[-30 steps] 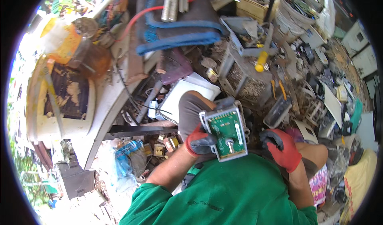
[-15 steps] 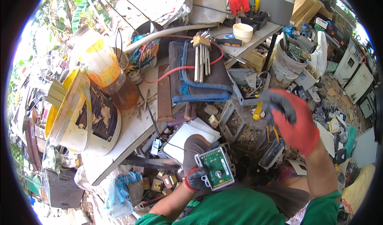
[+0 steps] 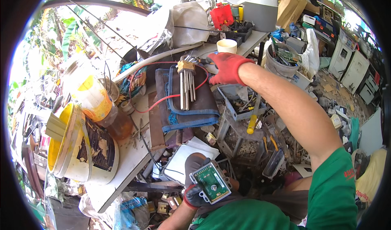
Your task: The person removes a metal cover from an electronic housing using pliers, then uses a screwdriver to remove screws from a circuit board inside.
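Note:
My left hand [image 3: 194, 195], in a red and dark grey glove, grips a green circuit board [image 3: 211, 181] in a light metal frame by its left side, above my lap. A small round metal shaft stands up from the board. My right hand [image 3: 230, 68], in a matching glove, is stretched over the table at the dark handle of a screwdriver [image 3: 205, 60]. Its thumb is apart from the other fingers, and the glove hides part of the handle. Just left of it, a bundle of hex keys [image 3: 187, 83] in a tan holder lies on a blue-edged dark cloth pouch [image 3: 171, 115].
A red cord [image 3: 151, 107] loops around the hex keys. A cream cup [image 3: 227, 46] stands behind my right hand. Paint-stained buckets [image 3: 97, 144] stand on the table's left. A grey tool bin [image 3: 238, 115], a yellow-handled screwdriver [image 3: 252, 123] and scrap lie right of the pouch.
My right hand has moved forward and left, from above the scrap to the screwdriver on the table. My left hand still holds the circuit board, and the whole view has shifted.

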